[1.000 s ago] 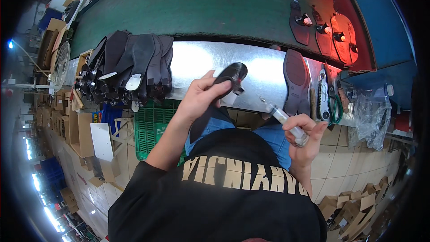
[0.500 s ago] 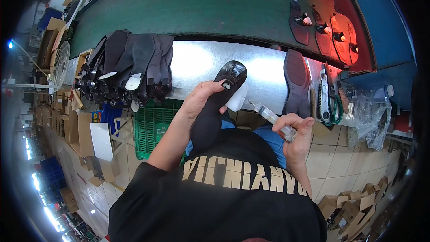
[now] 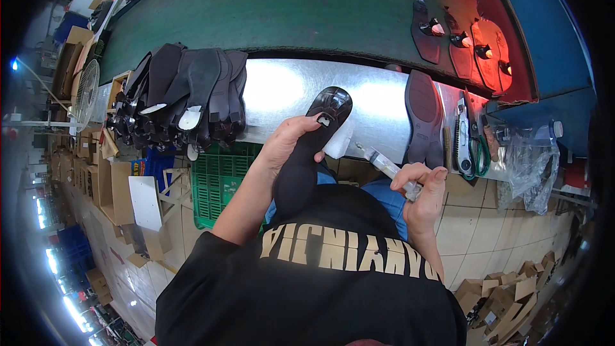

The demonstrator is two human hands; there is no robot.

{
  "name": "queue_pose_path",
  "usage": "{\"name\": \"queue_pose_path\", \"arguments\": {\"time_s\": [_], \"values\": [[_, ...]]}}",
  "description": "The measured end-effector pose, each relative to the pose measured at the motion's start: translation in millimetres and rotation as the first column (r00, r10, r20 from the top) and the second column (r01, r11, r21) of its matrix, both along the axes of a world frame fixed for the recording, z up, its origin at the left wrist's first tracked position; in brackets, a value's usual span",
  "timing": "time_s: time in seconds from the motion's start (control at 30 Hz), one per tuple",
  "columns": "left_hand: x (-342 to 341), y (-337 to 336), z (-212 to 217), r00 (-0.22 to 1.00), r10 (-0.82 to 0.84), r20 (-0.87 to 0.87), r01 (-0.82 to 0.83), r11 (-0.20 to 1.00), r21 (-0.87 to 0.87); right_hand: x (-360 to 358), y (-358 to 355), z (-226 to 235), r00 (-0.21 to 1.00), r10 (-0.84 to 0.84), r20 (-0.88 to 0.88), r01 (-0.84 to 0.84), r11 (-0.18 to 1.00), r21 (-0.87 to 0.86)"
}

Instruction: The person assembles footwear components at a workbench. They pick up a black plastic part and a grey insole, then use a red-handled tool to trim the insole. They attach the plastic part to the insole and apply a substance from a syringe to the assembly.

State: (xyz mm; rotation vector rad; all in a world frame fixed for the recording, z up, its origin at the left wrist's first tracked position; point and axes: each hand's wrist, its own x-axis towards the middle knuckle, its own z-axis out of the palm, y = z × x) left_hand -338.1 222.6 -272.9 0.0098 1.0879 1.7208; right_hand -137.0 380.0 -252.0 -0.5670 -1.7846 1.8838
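My left hand (image 3: 288, 144) is closed round a dark shoe sole (image 3: 298, 182). Its far end is glossy black, with a small pale patch near my thumb. A white piece of cloth or paper (image 3: 339, 141) shows beside the fingers, partly hidden under the sole. My right hand (image 3: 423, 195) grips a clear syringe (image 3: 384, 165) whose narrow tip points up and left toward the sole, apart from it. What fills the barrel is hard to make out.
Many dark soles (image 3: 202, 80) are piled on the metal bench (image 3: 275, 96) at left. Two soles (image 3: 423, 112), a utility knife (image 3: 462, 138) and green-handled scissors (image 3: 477, 154) lie at right. Beyond, a green conveyor belt (image 3: 288, 6) carries several soles (image 3: 428, 29) under red light. A green crate (image 3: 221, 182) stands below.
My right thumb and fingers have shifted slightly on the syringe, covering more of its rear end. The left hand and sole are practically unmoved.
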Motion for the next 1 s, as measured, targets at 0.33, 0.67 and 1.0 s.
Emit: {"name": "queue_pose_path", "arguments": {"time_s": [0.33, 0.67, 1.0], "values": [[2, 1, 2, 0.994, 0.008, 0.11, -0.012, 0.999, 0.032, 1, 3, 1, 0.999, 0.048, 0.024, -0.047, 0.999, -0.026], [-2, 6, 2, 0.984, 0.047, 0.17, -0.049, 0.999, 0.007, -2, 5, 10, 0.913, 0.408, -0.003, -0.407, 0.911, -0.074], [-3, 7, -2, 0.99, 0.061, 0.125, -0.06, 0.998, -0.009, 1, 1, -17, 0.981, 0.184, -0.067, -0.191, 0.974, -0.124]]}}
